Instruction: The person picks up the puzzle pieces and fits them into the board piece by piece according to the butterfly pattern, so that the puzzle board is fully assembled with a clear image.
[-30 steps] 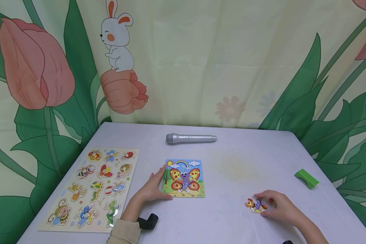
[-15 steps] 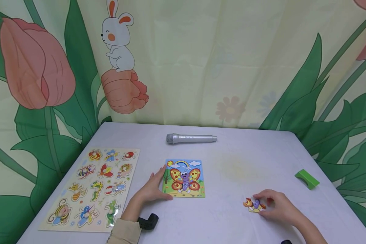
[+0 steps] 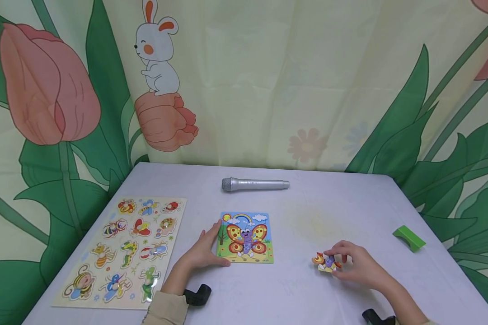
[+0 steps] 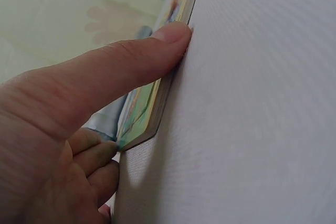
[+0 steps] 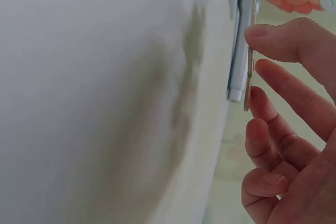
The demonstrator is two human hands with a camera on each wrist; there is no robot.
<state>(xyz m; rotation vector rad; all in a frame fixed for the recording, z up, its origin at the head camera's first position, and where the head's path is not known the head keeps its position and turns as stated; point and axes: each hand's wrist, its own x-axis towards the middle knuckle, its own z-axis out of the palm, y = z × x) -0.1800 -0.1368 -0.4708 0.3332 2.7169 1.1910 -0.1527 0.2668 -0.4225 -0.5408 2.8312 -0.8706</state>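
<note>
A square butterfly jigsaw puzzle (image 3: 247, 232) lies flat near the middle of the table. My left hand (image 3: 202, 253) grips its near-left corner, the thumb along the near edge and the fingers at the left side. In the left wrist view the thick edge of the puzzle (image 4: 140, 116) shows under the thumb. To the right, my right hand (image 3: 359, 266) pinches a small puzzle piece (image 3: 323, 262) printed with orange, purple and yellow. The right wrist view shows this thin piece (image 5: 250, 72) edge-on, raised off the table, with its shadow below.
A large board of insect pictures (image 3: 110, 266) lies at the left, beside my left forearm. A silver toy microphone (image 3: 256, 184) rests at the back. Near the table's right edge sits a green arch-shaped block (image 3: 409, 238). A printed curtain (image 3: 244, 90) hangs behind the table.
My right hand has moved left and slightly away from me, carrying the puzzle piece nearer to the puzzle. The left hand and the puzzle have stayed in place.
</note>
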